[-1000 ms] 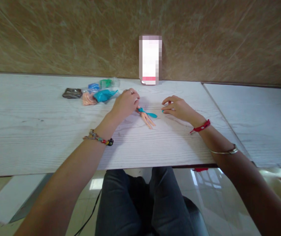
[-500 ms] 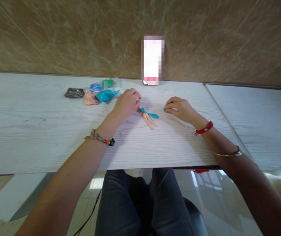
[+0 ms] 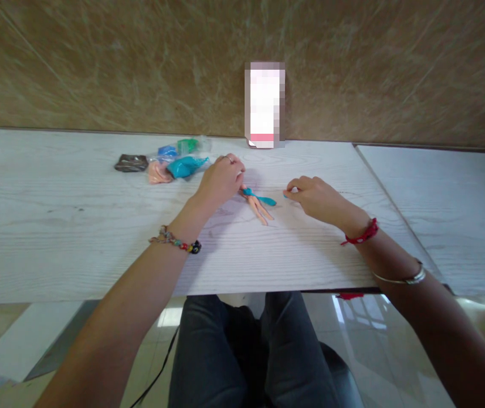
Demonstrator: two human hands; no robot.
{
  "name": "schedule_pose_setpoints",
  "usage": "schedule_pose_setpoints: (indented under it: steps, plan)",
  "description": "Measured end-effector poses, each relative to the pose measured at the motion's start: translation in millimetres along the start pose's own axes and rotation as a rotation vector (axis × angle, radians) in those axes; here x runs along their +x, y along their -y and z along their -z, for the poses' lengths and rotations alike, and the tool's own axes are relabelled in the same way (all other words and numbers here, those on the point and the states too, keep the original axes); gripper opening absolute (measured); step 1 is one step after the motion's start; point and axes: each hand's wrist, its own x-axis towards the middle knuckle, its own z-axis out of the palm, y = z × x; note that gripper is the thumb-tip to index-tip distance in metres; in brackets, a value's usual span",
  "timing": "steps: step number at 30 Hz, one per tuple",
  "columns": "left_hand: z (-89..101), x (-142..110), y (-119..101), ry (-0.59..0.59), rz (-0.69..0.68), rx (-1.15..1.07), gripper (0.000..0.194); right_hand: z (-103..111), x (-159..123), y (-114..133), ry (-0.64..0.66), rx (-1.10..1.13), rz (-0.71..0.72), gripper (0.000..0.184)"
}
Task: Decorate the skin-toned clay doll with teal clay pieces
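Note:
A small clay figure (image 3: 258, 208) with thin peach legs lies on the white table. A blue clay strip (image 3: 263, 199) runs across its middle and sticks out to the right. Closed around the figure's upper end, my left hand (image 3: 224, 177) hides that part of it. To the right, apart from the figure, my right hand (image 3: 310, 195) pinches a tiny bit of blue clay (image 3: 285, 195) between thumb and fingers.
Bags of clay in brown (image 3: 131, 163), peach (image 3: 160, 172), turquoise (image 3: 187, 166), blue (image 3: 167, 151) and green (image 3: 188, 145) lie left of my left hand. A phone (image 3: 263, 105) with a blurred screen leans on the marbled wall (image 3: 98, 68). The table's front edge is above my legs.
My right hand has turned and lowered slightly at the wrist, still pinching the bit of blue clay. My left hand stays on the figure. The whole view has shifted slightly.

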Motion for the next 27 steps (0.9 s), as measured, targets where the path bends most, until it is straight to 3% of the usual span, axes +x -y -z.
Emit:
schedule_pose_setpoints:
  steps: [11, 18, 21, 23, 27]
  plan:
    - [-4.2, -1.3, 3.7, -0.022, -0.038, -0.018, 0.025, 15.4, -2.0, 15.6, 0.107, -0.129, -0.016, 0.037]
    - [-4.0, -1.2, 7.6, -0.031, -0.035, -0.013, 0.024, -6.1, 5.8, -5.2, -0.062, 0.376, -0.151, 0.04]
    - [-3.3, -0.7, 7.8, -0.038, -0.024, -0.011, 0.024, -8.5, 6.0, -11.4, -0.169, 0.419, -0.237, 0.041]
    - [-2.4, -0.7, 6.8, -0.022, -0.023, -0.017, 0.024, -5.9, 3.9, -10.2, -0.162, 0.358, -0.188, 0.043]
    - [-1.6, -0.9, 4.9, -0.009, -0.024, -0.011, 0.025, 1.2, -1.3, -0.9, 0.001, 0.198, -0.014, 0.044]
